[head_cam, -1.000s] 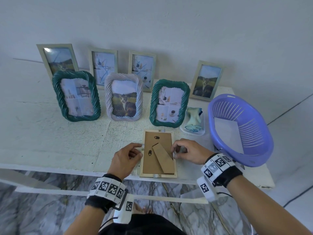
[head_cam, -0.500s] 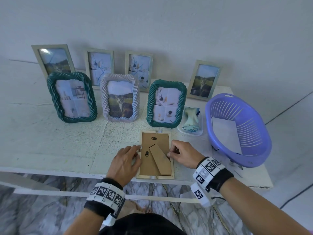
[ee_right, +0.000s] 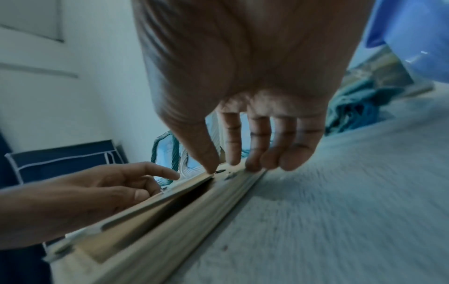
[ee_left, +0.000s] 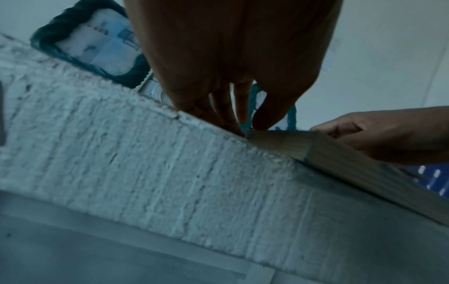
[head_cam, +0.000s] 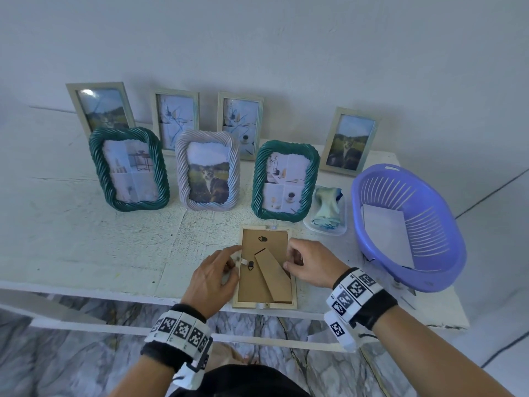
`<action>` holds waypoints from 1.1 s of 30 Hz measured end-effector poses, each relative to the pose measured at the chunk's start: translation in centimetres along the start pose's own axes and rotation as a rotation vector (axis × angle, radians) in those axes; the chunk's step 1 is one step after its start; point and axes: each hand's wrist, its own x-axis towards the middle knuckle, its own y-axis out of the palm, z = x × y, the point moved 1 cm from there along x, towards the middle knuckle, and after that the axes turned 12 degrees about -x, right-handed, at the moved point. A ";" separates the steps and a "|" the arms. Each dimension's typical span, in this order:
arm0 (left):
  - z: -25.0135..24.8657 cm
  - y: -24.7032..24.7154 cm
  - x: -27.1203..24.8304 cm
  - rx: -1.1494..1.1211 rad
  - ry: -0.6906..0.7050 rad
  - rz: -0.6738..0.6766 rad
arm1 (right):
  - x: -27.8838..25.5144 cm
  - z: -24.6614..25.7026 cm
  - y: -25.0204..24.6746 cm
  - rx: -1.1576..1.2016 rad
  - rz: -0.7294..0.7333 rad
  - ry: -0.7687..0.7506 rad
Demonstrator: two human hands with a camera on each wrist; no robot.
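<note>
A pale wooden photo frame (head_cam: pixel 272 239) lies face down near the table's front edge, brown backing up, with its cardboard stand (head_cam: pixel 273 277) slanting across it. My left hand (head_cam: pixel 233 257) sits at the frame's left edge, thumb and fingertips pinched at a small white tab (head_cam: pixel 243 261). My right hand (head_cam: pixel 289 257) curls over the right rail, thumb on the backing and fingers on the outer side. The left wrist view shows the left hand (ee_left: pixel 245 124) with its tips down on the frame (ee_left: pixel 279 142). The right wrist view shows the right hand (ee_right: pixel 228 167) pinching the frame (ee_right: pixel 170 221).
Two green twisted frames (head_cam: pixel 128 170) (head_cam: pixel 284 181) and a lilac one (head_cam: pixel 207 170) stand behind, with several plain frames (head_cam: pixel 100 108) against the wall. A clear tray with a cloth (head_cam: pixel 327 210) and a purple basket (head_cam: pixel 406 227) sit to the right. The table edge (head_cam: pixel 114 287) is close.
My left fingers moved from beside the frame onto the tab at its left edge. My right hand stayed at the right rail, shifting slightly. The frame has not moved.
</note>
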 end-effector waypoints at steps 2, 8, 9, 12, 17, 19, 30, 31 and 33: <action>0.2 0.1 0.0 -0.025 -0.026 -0.019 | 0.9 0.5 -0.5 -0.128 -0.097 -0.004; 0.4 0.4 -0.1 -0.019 -0.049 -0.008 | 3.7 1.9 -0.6 -0.324 -0.019 0.043; 0.4 0.3 -0.1 -0.024 -0.048 -0.007 | 3.8 1.9 -0.5 -0.337 -0.012 0.052; 0.4 0.3 0.0 -0.035 -0.051 -0.015 | 3.6 1.9 -0.3 -0.317 -0.012 0.058; 0.6 0.4 0.1 -0.040 -0.051 -0.028 | 2.4 2.3 0.2 -0.272 -0.009 0.057; 0.7 0.3 0.1 -0.046 -0.050 -0.029 | 1.9 2.4 0.4 -0.248 0.006 0.049; 0.7 0.3 0.1 -0.053 -0.038 -0.037 | -0.4 2.7 0.4 -0.094 0.062 0.036; 0.8 0.4 0.1 -0.055 -0.036 -0.041 | -1.3 3.1 0.8 -0.093 0.122 0.036; 0.7 0.4 0.0 -0.058 -0.037 -0.043 | -2.7 3.8 1.7 -0.151 0.204 0.042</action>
